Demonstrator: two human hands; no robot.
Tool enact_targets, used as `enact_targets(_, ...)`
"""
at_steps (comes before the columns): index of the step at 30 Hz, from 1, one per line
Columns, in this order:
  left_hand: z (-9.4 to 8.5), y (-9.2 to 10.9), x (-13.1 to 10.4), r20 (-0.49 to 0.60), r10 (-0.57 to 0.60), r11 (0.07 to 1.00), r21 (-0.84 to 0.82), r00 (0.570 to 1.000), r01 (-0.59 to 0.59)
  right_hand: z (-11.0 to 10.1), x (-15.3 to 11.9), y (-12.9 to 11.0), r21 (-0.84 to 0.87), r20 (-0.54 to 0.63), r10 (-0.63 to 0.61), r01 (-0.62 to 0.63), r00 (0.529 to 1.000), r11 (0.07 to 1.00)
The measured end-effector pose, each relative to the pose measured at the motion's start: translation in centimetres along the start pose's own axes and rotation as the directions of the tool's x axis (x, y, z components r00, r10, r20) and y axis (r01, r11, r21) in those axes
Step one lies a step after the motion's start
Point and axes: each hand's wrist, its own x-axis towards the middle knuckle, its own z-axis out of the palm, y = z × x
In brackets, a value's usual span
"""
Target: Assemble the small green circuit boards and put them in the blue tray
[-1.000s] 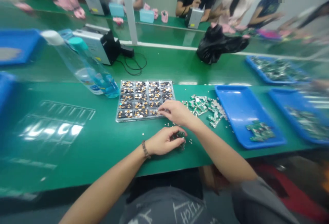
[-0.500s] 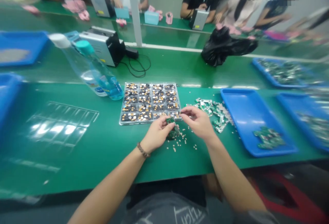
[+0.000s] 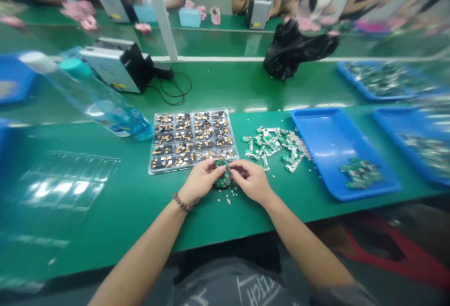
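Note:
My left hand [image 3: 203, 180] grips a small green circuit board [image 3: 222, 179] between thumb and fingers, just over the green mat. On the board's right edge, my right hand [image 3: 252, 180] has its fingertips pinched together; whether a tiny part is between them is too small to tell. Small pale bits [image 3: 228, 199] are scattered on the mat below the board. Directly behind my hands lies a clear compartment tray [image 3: 152, 165] filled with small black, orange and white parts. To the right is a loose pile of green and silver boards [image 3: 276, 144].
A blue tray [image 3: 325, 137] with several circuit boards stands at the right, with more blue trays beyond it. Two bottles [image 3: 116, 118] lean at the left near a grey box-shaped device [image 3: 112, 64] with a cable. A black plastic bag [image 3: 286, 50] sits behind. People work across the bench.
My right hand has come leftward and down to the board, closing the small gap between my hands. The whole view has shifted, so the bench things sit further left.

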Motion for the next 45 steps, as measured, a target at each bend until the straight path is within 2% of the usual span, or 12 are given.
enact_targets(13, -0.1, -0.2, 0.1, 0.021, 0.012, 0.996, 0.088, 1.000, -0.013, -0.2, 0.0, 0.0, -0.060, 0.011, -0.043, 0.043, 0.999, 0.997)
enact_targets(20, -0.1, 0.0, 0.0, 0.043, 0.022, 0.993, 0.114, 0.999, -0.027, -0.3, 0.0, 0.1, -0.091, 0.060, -0.041, 0.047, 0.997, 0.995)
enact_targets(27, -0.2, 0.3, 0.0, 0.042, 0.022, 0.987, 0.160, 0.999, -0.028, -0.2, -0.1, 0.1, -0.038, 0.059, -0.021, 0.024, 0.998, 0.999)
enact_targets(33, 0.1, 1.2, -0.3, 0.032, 0.012, 0.990, 0.138, 0.999, -0.016, -0.1, -0.1, 0.5, -0.023, 0.061, -0.015, 0.016, 0.998, 1.000)
enact_targets(39, 0.2, 1.2, -0.3, 0.024, 0.013, 0.991, 0.132, 1.000, -0.016, 0.0, -0.2, 0.5, -0.023, 0.063, 0.008, -0.007, 0.998, 1.000)
enact_targets(45, 0.1, 1.0, -0.2, 0.017, 0.032, 0.988, 0.148, 0.999, -0.034, 0.2, -0.2, 0.7, 0.089, 0.083, 0.062, -0.070, 0.995, 0.994)
